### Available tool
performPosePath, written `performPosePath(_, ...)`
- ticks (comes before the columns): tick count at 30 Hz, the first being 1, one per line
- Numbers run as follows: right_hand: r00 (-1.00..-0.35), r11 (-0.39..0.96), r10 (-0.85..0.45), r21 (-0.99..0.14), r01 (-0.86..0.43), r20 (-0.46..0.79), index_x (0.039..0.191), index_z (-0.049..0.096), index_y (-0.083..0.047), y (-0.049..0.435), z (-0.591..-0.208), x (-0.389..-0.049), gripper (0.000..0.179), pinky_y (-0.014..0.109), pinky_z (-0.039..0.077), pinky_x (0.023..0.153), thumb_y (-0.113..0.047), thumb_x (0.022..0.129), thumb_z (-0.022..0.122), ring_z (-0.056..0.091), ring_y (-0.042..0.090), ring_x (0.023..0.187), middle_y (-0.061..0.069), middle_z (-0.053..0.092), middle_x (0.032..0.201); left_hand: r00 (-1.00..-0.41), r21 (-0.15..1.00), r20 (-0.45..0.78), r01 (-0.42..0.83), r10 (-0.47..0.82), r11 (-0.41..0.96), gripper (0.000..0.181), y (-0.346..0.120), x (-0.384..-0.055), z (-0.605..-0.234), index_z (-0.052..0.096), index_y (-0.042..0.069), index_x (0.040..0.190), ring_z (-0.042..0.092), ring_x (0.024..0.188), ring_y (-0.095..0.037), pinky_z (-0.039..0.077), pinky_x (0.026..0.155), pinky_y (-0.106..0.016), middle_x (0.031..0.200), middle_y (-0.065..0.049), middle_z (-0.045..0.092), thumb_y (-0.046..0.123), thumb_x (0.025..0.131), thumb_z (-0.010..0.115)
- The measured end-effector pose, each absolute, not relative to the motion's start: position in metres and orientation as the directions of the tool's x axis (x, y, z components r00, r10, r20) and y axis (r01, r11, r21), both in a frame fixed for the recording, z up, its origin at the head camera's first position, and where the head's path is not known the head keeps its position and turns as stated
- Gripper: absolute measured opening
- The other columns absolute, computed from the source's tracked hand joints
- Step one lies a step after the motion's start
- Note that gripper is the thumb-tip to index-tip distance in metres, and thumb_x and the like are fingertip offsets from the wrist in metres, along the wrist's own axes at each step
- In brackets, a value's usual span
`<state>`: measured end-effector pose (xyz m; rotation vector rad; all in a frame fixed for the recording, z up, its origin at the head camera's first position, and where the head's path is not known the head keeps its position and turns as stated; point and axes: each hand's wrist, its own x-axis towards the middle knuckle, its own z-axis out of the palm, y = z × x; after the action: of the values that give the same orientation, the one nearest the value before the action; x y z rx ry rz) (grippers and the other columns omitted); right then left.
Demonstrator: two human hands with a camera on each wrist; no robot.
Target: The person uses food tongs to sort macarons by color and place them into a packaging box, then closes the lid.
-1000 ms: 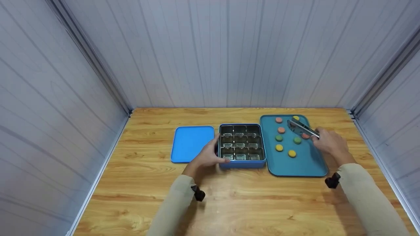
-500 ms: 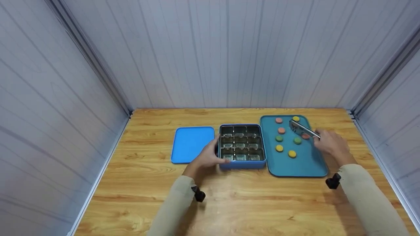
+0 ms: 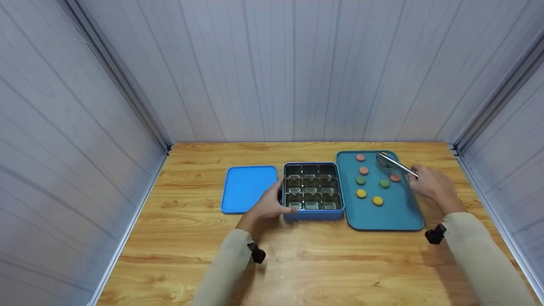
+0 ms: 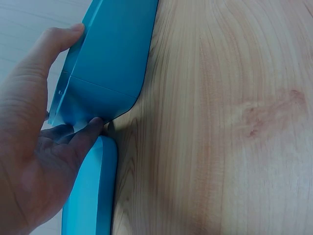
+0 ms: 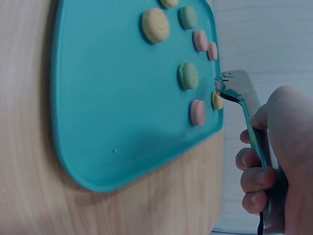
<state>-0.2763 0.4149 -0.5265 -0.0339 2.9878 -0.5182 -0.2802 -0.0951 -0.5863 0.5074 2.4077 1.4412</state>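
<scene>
My left hand (image 3: pixel 268 203) grips the left front corner of a blue box (image 3: pixel 313 215), thumb on the front side and fingers along the left wall. Inside the box sits a clear plastic insert (image 3: pixel 312 192) with several square compartments. My right hand (image 3: pixel 434 185) holds metal tongs (image 3: pixel 403 167) slanting over the teal tray (image 3: pixel 384 217). In the head view the tongs' head overlaps the yellow macaron at the tray's back right, partly hiding it. The right wrist view shows the tongs' head (image 5: pixel 239 85) above that yellow macaron (image 5: pixel 217 101), beside a pink macaron (image 5: pixel 197 113).
Several other macarons lie on the tray, among them green ones (image 3: pixel 384 184) and yellow ones (image 3: pixel 377 200). A flat blue lid (image 3: pixel 246 191) lies left of the box. Pale panel walls (image 3: pixel 272 72) close in the wooden table (image 3: pixel 323 263) at the back and sides.
The tongs have narrowed and turned, their head shifting slightly right until it overlaps the back yellow macaron. My right hand has moved a little right. The left hand stays on the box.
</scene>
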Motion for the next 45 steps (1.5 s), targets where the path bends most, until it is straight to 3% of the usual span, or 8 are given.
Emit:
performPosePath(12,-0.993,0.941,-0.058,-0.338,-0.019,-0.107,0.149,0.059,0.005,0.410,-0.513,-0.276,0.049,0.037,0.038,0.060,-0.029,0.115,0.047,0.056,0.027,0.074,0.018,0.065,0.095,-0.900,0.876,-0.093,0.129,0.425,0.464,0.131,-0.096,-0.280,-0.587,0.011,0.008,0.183,0.031,0.172,-0.044,0.025,0.143,-0.060,0.186,-0.027,0.026,0.026,0.086,0.099)
performPosePath(20,-0.994,0.941,-0.092,-0.331,-0.067,-0.062,0.130,0.065,-0.002,0.397,-0.501,-0.278,0.035,0.037,0.038,0.060,-0.029,0.115,0.049,0.056,0.028,0.075,0.017,0.065,0.094,-0.901,0.883,-0.076,0.138,0.428,0.448,0.131,-0.095,-0.280,-0.590,0.011,0.007,0.182,0.043,0.164,-0.042,0.032,0.140,-0.058,0.183,-0.026,0.034,0.024,0.086,0.098)
performPosePath(26,-0.992,0.943,-0.115,-0.321,-0.090,-0.060,0.142,0.063,0.002,0.384,-0.495,-0.280,0.043,0.036,0.038,0.061,-0.029,0.116,0.051,0.056,0.027,0.074,0.018,0.066,0.094,-0.899,0.888,-0.061,0.150,0.434,0.434,0.131,-0.095,-0.282,-0.593,0.011,0.006,0.182,0.053,0.156,-0.041,0.036,0.138,-0.058,0.178,-0.026,0.043,0.023,0.086,0.098)
performPosePath(30,-0.991,0.943,-0.121,-0.319,-0.096,-0.059,0.150,0.061,0.005,0.375,-0.492,-0.282,0.050,0.037,0.040,0.063,-0.030,0.116,0.052,0.059,0.028,0.076,0.020,0.069,0.097,-0.900,0.877,-0.065,0.155,0.431,0.454,0.131,-0.095,-0.281,-0.591,0.012,0.005,0.182,0.042,0.166,-0.042,0.029,0.141,-0.058,0.183,-0.028,0.034,0.024,0.086,0.099)
performPosePath(36,-0.988,0.939,-0.146,-0.322,-0.122,-0.050,0.147,0.063,0.004,0.361,-0.489,-0.285,0.046,0.037,0.040,0.065,-0.030,0.116,0.053,0.059,0.029,0.078,0.019,0.069,0.099,-0.901,0.868,-0.077,0.150,0.426,0.474,0.132,-0.095,-0.281,-0.588,0.011,0.006,0.182,0.029,0.173,-0.046,0.024,0.143,-0.061,0.186,-0.028,0.025,0.026,0.085,0.099)
performPosePath(42,-0.986,0.936,-0.165,-0.322,-0.144,-0.038,0.149,0.062,0.001,0.346,-0.485,-0.286,0.046,0.036,0.038,0.063,-0.030,0.117,0.054,0.056,0.027,0.074,0.016,0.065,0.094,-0.902,0.863,-0.076,0.154,0.425,0.482,0.133,-0.095,-0.282,-0.589,0.011,0.005,0.182,0.027,0.174,-0.047,0.023,0.142,-0.064,0.186,-0.028,0.025,0.028,0.086,0.099)
performPosePath(45,-0.983,0.927,-0.181,-0.335,-0.167,-0.009,0.143,0.066,-0.001,0.339,-0.485,-0.287,0.040,0.036,0.037,0.061,-0.028,0.116,0.055,0.054,0.025,0.069,0.014,0.063,0.089,-0.897,0.869,-0.081,0.150,0.434,0.471,0.131,-0.096,-0.282,-0.589,0.009,0.006,0.182,0.030,0.172,-0.047,0.026,0.142,-0.063,0.185,-0.029,0.026,0.027,0.087,0.097)
